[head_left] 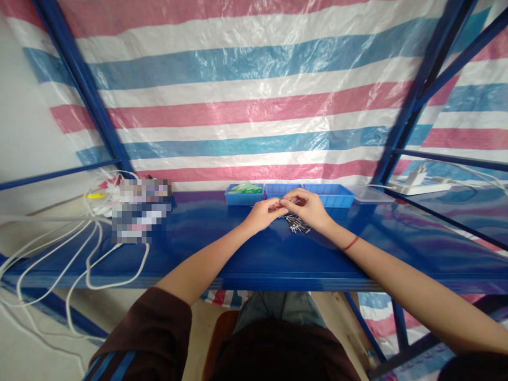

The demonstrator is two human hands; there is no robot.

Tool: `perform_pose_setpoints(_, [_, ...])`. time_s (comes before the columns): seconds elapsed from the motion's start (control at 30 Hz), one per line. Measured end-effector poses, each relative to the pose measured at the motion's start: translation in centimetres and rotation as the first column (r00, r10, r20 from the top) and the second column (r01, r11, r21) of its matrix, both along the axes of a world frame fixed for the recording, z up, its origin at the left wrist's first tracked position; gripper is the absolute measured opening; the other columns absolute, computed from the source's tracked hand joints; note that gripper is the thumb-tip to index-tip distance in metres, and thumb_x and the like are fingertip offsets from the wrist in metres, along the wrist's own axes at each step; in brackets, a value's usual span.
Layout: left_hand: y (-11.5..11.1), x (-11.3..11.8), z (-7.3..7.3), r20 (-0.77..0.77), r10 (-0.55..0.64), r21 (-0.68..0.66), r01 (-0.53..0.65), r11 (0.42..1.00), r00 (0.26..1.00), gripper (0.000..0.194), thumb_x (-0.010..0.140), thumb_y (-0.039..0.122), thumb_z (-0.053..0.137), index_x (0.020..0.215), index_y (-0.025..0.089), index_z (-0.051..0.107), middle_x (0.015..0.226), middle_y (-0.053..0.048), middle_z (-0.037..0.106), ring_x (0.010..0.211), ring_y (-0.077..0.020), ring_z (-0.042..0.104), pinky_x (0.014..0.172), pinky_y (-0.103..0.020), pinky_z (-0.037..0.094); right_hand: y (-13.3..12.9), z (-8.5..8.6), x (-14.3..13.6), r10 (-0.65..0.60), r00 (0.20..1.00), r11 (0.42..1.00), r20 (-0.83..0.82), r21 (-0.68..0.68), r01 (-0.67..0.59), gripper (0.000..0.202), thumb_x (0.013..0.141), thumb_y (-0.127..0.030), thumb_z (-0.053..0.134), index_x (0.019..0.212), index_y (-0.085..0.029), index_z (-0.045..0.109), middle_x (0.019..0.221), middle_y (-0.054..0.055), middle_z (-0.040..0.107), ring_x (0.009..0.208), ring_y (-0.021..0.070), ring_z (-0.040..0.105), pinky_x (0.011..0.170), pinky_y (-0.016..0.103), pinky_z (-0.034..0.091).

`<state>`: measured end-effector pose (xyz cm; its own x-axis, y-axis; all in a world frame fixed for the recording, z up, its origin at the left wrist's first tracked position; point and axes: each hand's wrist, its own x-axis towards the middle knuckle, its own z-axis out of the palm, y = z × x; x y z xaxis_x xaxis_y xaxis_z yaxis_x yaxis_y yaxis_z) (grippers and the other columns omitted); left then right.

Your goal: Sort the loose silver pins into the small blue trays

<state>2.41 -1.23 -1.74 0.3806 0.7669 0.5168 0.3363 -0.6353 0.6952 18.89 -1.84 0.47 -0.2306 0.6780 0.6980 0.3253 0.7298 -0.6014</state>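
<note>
Across the back hung a broad plastic sheet (pixel 254 79) striped in red, white and blue, and in front of it ran a glossy blue table (pixel 198 248). Dark blue metal posts (pixel 410 114) rose near both ends. White cables (pixel 99 287) looped over the table's left end and past its front edge, beside a pixelated cluster (pixel 141 211) whose contents could not be made out. Along the rear edge stood three blue bins (pixel 245 199) in a row; the leftmost held something green (pixel 246 188), and the middle one was partly covered by the person's fingers. A white power strip (pixel 424 186) lay well to the right. Just in front of the bins, the left hand (pixel 265 212) and the right hand (pixel 307 209) came together at the fingertips. Each had its thumb and fingers bent close to one another, leaving little gap; whether something small was pinched between them could not be told. A thin red band (pixel 351 243) circled the right forearm near the wrist. Directly below the hands, loose on the tabletop, lay a heap of slim metal pieces (pixel 298 224), silvery and dark, pointing in various directions.
</note>
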Motion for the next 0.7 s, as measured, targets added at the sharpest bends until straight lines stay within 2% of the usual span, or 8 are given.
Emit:
perform_pose_setpoints(0.1, [-0.1, 0.1, 0.1, -0.007, 0.022, 0.048, -0.021, 0.999, 1.000, 0.025, 0.081, 0.037, 0.054, 0.090, 0.015, 0.062, 0.080, -0.002, 0.065, 0.073, -0.0138, 0.060, 0.067, -0.024, 0.046, -0.4, 0.3, -0.1, 0.008, 1.000, 1.000, 0.019, 0.029, -0.008, 0.026, 0.075, -0.043, 0.062, 0.075, -0.017, 0.065, 0.075, 0.006, 0.063, 0.065, 0.0148, 0.055, 0.060, 0.030, 0.045])
perform_pose_setpoints(0.33, [-0.2, -0.5, 1.0, 0.043, 0.197, 0.202, -0.202, 0.958, 0.979, 0.015, 0.078, 0.030, 0.059, 0.082, 0.016, 0.062, 0.087, -0.004, 0.060, 0.072, -0.0111, 0.057, 0.067, -0.023, 0.047, -0.3, 0.6, 0.3, -0.005, 0.996, 0.994, 0.093, 0.107, -0.005, 0.021, 0.077, -0.037, 0.059, 0.078, -0.018, 0.068, 0.079, 0.006, 0.064, 0.067, 0.0152, 0.055, 0.057, 0.028, 0.045])
perform_pose_setpoints(0.5, [-0.3, -0.9, 1.4, -0.023, 0.191, 0.288, -0.177, 0.941, 0.981, 0.015, 0.079, 0.032, 0.059, 0.080, 0.017, 0.062, 0.084, -0.002, 0.059, 0.068, -0.0099, 0.056, 0.066, -0.024, 0.048, 0.6, 0.4, 1.0, -0.021, 0.973, 0.996, 0.230, 0.085, 0.002, 0.025, 0.080, -0.038, 0.054, 0.080, -0.018, 0.070, 0.083, 0.007, 0.068, 0.070, 0.0160, 0.058, 0.062, 0.029, 0.046])
perform_pose_setpoints(0.6, [-0.1, -0.9, 1.2, -0.058, 0.190, 0.301, -0.164, 0.939, 0.980, 0.020, 0.079, 0.034, 0.059, 0.089, 0.017, 0.062, 0.084, -0.003, 0.060, 0.068, -0.0106, 0.056, 0.069, -0.026, 0.048, 1.4, -0.2, 1.1, -0.009, 0.962, 1.000, 0.273, 0.026, 0.002, 0.028, 0.080, -0.039, 0.052, 0.076, -0.017, 0.069, 0.077, 0.005, 0.067, 0.066, 0.0152, 0.057, 0.062, 0.028, 0.044])
perform_pose_setpoints(0.7, [0.1, -0.9, 0.7, -0.094, 0.198, 0.259, -0.168, 0.951, 0.976, 0.036, 0.079, 0.037, 0.058, 0.109, 0.016, 0.056, 0.088, -0.004, 0.061, 0.068, -0.0112, 0.058, 0.071, -0.027, 0.048, 2.5, -0.8, 1.3, -0.104, 0.988, 0.981, 0.115, -0.150, 0.121, 0.030, 0.078, -0.041, 0.053, 0.070, -0.015, 0.064, 0.060, 0.002, 0.060, 0.055, 0.0125, 0.051, 0.052, 0.025, 0.040])
